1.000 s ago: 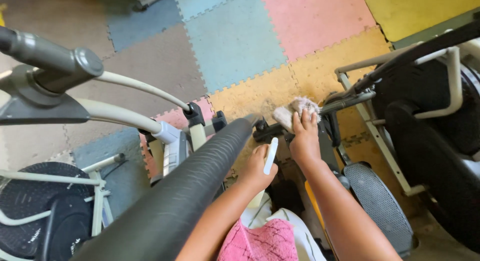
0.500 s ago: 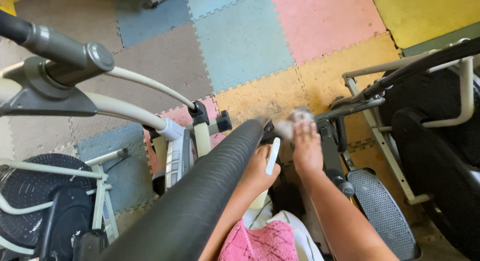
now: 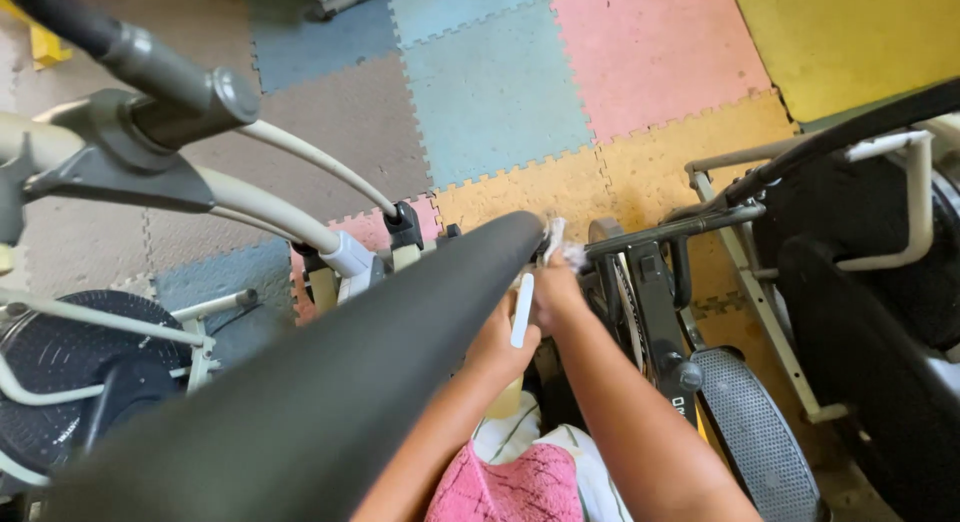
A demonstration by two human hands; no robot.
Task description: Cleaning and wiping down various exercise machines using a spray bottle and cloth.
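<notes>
My right hand (image 3: 556, 290) is closed on a crumpled white cloth (image 3: 561, 246) and presses it at the far end of a thick black padded bar (image 3: 330, 382) that runs diagonally from the lower left. My left hand (image 3: 497, 344) sits just beside it, under the bar's end, gripping a slim white stick-like piece (image 3: 521, 310); what that piece belongs to is hidden. Both forearms reach up from the bottom edge, over a pink patterned cloth (image 3: 505, 487) on my lap.
Exercise machines crowd the space: a grey frame with a black handle (image 3: 150, 92) on the left, a black round disc (image 3: 70, 367) low on the left, a pedal plate (image 3: 755, 432) and a black frame (image 3: 870, 282) on the right. Coloured foam tiles (image 3: 500, 82) cover the floor.
My right hand and the cloth have slid left from the machine's grey crossbar to the tip of the black padded bar. The left hand kept its hold on the white piece.
</notes>
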